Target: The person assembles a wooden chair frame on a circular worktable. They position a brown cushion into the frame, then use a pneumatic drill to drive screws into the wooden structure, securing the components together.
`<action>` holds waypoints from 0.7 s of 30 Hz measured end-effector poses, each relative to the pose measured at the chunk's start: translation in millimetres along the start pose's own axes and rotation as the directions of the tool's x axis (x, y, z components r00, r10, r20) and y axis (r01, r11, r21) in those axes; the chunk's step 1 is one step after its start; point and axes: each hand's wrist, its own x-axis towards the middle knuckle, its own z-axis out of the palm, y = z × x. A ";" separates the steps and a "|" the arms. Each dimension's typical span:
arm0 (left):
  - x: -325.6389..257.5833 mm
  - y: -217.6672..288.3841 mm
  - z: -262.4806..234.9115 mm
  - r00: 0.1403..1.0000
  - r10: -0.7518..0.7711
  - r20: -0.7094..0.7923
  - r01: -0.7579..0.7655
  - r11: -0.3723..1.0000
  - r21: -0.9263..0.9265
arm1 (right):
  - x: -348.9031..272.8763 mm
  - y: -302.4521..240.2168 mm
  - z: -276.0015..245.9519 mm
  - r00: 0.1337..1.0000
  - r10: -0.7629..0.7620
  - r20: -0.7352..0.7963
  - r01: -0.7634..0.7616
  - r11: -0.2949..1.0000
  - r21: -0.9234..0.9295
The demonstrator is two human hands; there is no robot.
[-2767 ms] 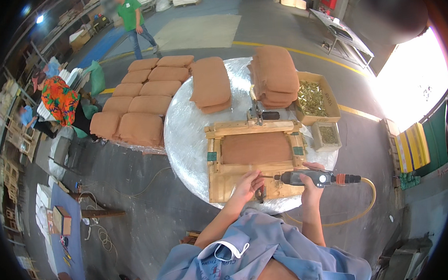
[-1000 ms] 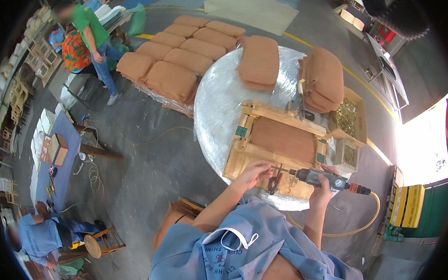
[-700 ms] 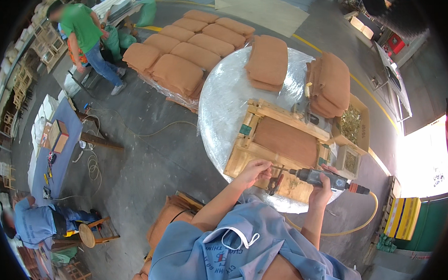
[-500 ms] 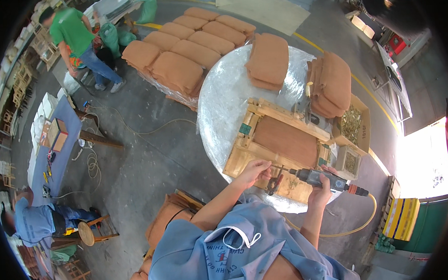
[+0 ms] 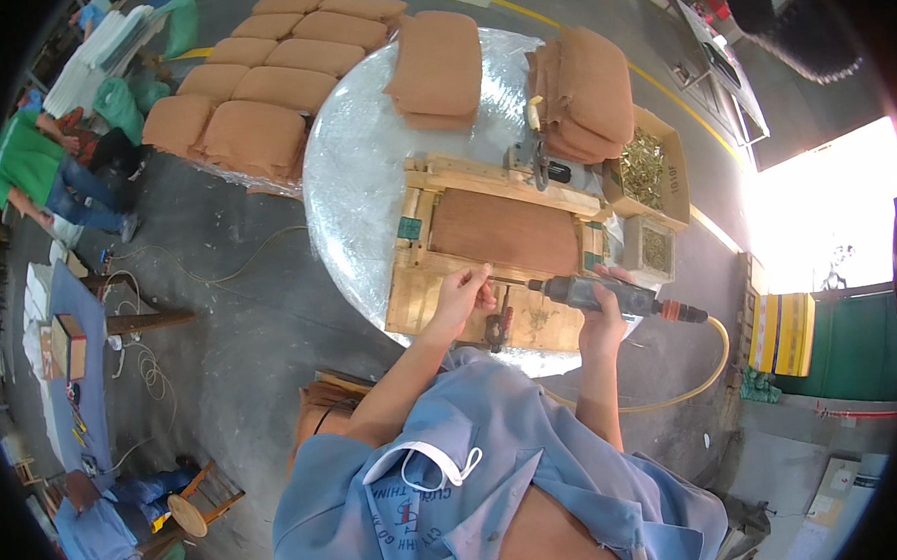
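Observation:
My right hand (image 5: 607, 311) is wrapped around a grey air screwdriver (image 5: 567, 292), its long bit pointing left. At the bit's tip, the fingers of my left hand (image 5: 466, 295) are pinched together; what they hold, if anything, is too small to make out. Below both hands lies a wooden jig (image 5: 416, 299) with a brown, flat rectangular panel (image 5: 501, 230) set in it. A toggle clamp (image 5: 499, 325) with a dark red handle stands on the near side of the jig, just under the bit. A second clamp (image 5: 539, 162) stands at the far side.
The jig rests on a round, film-wrapped table (image 5: 349, 189). Brown panel stacks (image 5: 439, 65) stand behind it, with more on a pallet (image 5: 252, 138) at far left. A carton of screws (image 5: 646, 171) sits right. A yellow hose (image 5: 708, 374) loops from the screwdriver. Two co-workers (image 5: 23, 163) are leftward.
The view has shifted, so the table and jig appear further left and higher. My left hand stays pinched at the bit's tip, and my right hand keeps hold of the screwdriver.

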 end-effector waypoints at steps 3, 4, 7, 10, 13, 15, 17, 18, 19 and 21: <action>12.1 10.6 -2.0 0.999 -0.036 0.010 0.036 0.999 0.017 | 15.5 -2.4 15.1 1.000 0.002 -0.007 -0.002 1.000 -0.007; 12.5 15.6 -0.6 0.999 -0.045 0.010 0.045 0.999 0.011 | 19.5 -1.7 16.0 1.000 0.010 0.001 -0.010 1.000 -0.009; 23.2 27.6 4.7 0.995 0.013 -0.096 -0.017 0.999 -0.034 | 36.0 7.4 30.8 0.999 -0.010 0.041 0.013 0.998 -0.058; 52.9 42.8 -15.0 0.932 0.209 -0.296 -0.209 0.977 0.034 | 60.8 19.8 44.0 0.989 -0.093 0.115 0.113 0.977 -0.180; 104.7 65.7 -61.8 0.698 0.606 -0.382 -0.251 0.707 0.662 | 76.1 18.6 80.2 0.974 -0.139 0.180 0.172 0.968 -0.184; 125.1 86.1 -73.3 0.619 0.731 -0.287 -0.137 0.460 0.877 | 93.8 29.2 97.5 0.953 -0.175 0.246 0.228 0.951 -0.208; 146.0 92.1 -76.6 0.688 0.686 -0.237 -0.057 0.377 0.925 | 111.0 45.0 112.8 0.912 -0.235 0.336 0.326 0.912 -0.250; 151.8 91.5 -77.8 0.723 0.657 -0.213 -0.022 0.330 0.944 | 116.1 50.0 119.0 0.907 -0.222 0.358 0.327 0.907 -0.266; 150.9 91.1 -77.0 0.740 0.635 -0.223 0.015 0.315 0.949 | 117.9 55.3 128.9 0.903 -0.216 0.373 0.333 0.899 -0.286; 150.6 92.0 -67.7 0.780 0.583 -0.229 0.079 0.271 0.959 | 122.4 67.1 142.7 0.898 -0.210 0.388 0.347 0.880 -0.325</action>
